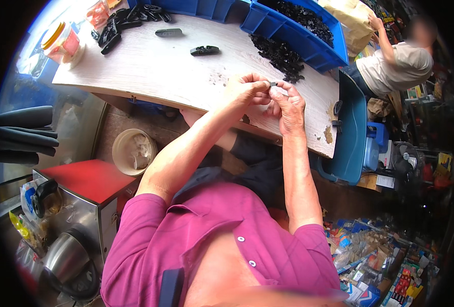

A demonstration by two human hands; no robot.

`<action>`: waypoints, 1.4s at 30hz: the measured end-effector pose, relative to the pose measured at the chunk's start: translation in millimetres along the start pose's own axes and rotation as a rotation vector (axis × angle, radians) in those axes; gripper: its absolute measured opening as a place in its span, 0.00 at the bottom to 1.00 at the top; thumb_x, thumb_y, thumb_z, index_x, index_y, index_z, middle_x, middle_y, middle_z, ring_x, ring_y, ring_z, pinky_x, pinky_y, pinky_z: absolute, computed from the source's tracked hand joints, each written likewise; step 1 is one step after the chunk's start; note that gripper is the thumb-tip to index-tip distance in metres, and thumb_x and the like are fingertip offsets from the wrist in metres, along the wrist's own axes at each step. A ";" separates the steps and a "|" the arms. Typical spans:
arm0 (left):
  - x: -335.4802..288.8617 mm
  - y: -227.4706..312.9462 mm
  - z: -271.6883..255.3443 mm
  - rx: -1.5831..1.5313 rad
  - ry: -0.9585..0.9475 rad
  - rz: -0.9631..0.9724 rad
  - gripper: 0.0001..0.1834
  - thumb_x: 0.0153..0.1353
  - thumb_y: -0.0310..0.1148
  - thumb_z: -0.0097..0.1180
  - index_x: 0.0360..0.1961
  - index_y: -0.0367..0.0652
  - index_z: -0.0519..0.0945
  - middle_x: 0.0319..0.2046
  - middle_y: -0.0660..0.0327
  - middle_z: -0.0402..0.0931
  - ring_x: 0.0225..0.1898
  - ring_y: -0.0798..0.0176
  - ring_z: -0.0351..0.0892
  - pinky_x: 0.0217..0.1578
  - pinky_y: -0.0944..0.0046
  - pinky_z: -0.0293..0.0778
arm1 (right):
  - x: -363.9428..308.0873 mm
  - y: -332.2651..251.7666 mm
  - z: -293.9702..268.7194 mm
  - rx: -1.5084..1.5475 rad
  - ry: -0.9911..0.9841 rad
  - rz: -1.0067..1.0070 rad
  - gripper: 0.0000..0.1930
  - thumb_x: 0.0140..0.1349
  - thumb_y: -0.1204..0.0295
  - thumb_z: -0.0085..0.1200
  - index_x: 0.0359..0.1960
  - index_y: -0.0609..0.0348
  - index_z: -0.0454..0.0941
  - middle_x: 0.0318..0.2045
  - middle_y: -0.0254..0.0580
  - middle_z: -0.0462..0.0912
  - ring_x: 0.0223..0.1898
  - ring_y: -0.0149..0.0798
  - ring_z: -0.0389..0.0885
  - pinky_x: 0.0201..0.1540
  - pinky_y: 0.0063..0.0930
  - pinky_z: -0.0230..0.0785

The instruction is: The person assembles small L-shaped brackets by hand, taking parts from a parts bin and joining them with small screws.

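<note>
Over the right part of the pale wooden table (150, 61), my left hand (248, 89) and my right hand (290, 108) meet. A small black piece (273, 84) is pinched between their fingertips; its exact kind is too small to make out. Just beyond my hands lies a loose heap of small black plastic parts (280, 55). Farther left, a long black plastic piece with openings (205, 50) and a similar dark grey piece (168, 33) rest apart on the tabletop. More long black pieces (117, 26) are piled at the far left.
A blue bin (316, 57) of small black parts stands at the table's far right. A lidded jar (63, 45) sits at the left corner. A teal tub (354, 115) adjoins the right edge, near another person (398, 64). Below are a bucket (118, 156) and a red-topped metal cabinet (89, 180).
</note>
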State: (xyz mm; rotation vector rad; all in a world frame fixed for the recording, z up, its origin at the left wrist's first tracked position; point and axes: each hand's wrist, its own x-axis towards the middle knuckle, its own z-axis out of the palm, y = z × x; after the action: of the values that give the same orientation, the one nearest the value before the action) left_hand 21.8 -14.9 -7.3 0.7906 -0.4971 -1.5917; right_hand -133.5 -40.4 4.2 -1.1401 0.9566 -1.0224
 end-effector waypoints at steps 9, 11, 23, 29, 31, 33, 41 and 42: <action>-9.0 5.3 0.4 0.187 -0.016 -0.010 0.13 0.58 0.32 0.61 0.42 0.37 0.78 0.27 0.58 0.80 0.26 0.69 0.80 0.28 0.72 0.77 | 0.2 4.4 -0.7 0.008 0.034 -0.025 0.11 0.55 0.72 0.65 0.37 0.62 0.78 0.12 0.29 0.71 0.11 0.24 0.65 0.17 0.22 0.68; -0.7 10.9 -17.8 0.547 0.114 0.238 0.16 0.59 0.35 0.61 0.45 0.38 0.77 0.25 0.58 0.80 0.24 0.68 0.79 0.27 0.70 0.77 | -1.3 5.4 -0.3 0.060 -0.001 -0.036 0.11 0.55 0.70 0.65 0.35 0.61 0.78 0.10 0.30 0.69 0.10 0.26 0.66 0.18 0.25 0.71; -10.2 61.7 -59.4 1.829 0.492 0.725 0.11 0.58 0.38 0.57 0.40 0.47 0.78 0.34 0.52 0.77 0.39 0.48 0.77 0.40 0.52 0.74 | -0.1 7.5 -4.4 0.099 0.035 -0.071 0.09 0.56 0.69 0.63 0.34 0.59 0.78 0.09 0.32 0.69 0.10 0.31 0.72 0.17 0.27 0.72; -15.1 51.9 -63.0 1.770 0.481 0.782 0.13 0.55 0.30 0.57 0.42 0.45 0.77 0.39 0.54 0.77 0.44 0.47 0.74 0.46 0.53 0.72 | -2.6 4.3 -1.7 0.107 0.032 -0.048 0.07 0.57 0.71 0.61 0.34 0.56 0.77 0.09 0.33 0.69 0.11 0.32 0.72 0.17 0.33 0.75; -15.2 52.3 -62.4 1.765 0.499 0.794 0.13 0.55 0.30 0.57 0.43 0.45 0.77 0.39 0.54 0.77 0.46 0.48 0.73 0.46 0.53 0.72 | -3.3 3.4 -1.4 0.117 0.035 -0.052 0.07 0.57 0.71 0.61 0.34 0.56 0.77 0.09 0.33 0.69 0.11 0.32 0.72 0.17 0.33 0.75; -14.5 55.3 -67.1 1.773 0.504 0.940 0.13 0.54 0.30 0.59 0.43 0.45 0.77 0.37 0.55 0.78 0.42 0.47 0.75 0.42 0.53 0.73 | -2.6 5.1 -2.5 0.170 0.012 -0.058 0.07 0.58 0.71 0.59 0.36 0.57 0.76 0.11 0.34 0.71 0.14 0.34 0.75 0.20 0.38 0.78; -23.6 2.2 -10.0 0.476 0.060 0.314 0.14 0.60 0.29 0.59 0.46 0.41 0.76 0.29 0.65 0.77 0.22 0.76 0.71 0.23 0.75 0.69 | -5.6 2.5 4.4 0.400 0.026 -0.115 0.06 0.58 0.71 0.61 0.34 0.57 0.76 0.20 0.33 0.76 0.18 0.29 0.75 0.27 0.40 0.82; -29.2 2.2 1.0 0.339 0.009 0.209 0.14 0.60 0.29 0.59 0.46 0.41 0.76 0.30 0.65 0.77 0.22 0.77 0.71 0.23 0.76 0.69 | -4.4 4.0 4.0 0.402 0.023 -0.107 0.06 0.58 0.71 0.61 0.34 0.57 0.76 0.20 0.33 0.76 0.18 0.29 0.75 0.27 0.40 0.82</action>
State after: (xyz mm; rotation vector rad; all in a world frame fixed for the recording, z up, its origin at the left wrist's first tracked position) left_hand 23.7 13.1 1.1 0.9646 -0.8301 -1.3258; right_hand -130.2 -34.8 1.2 -0.8507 0.6717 -1.2511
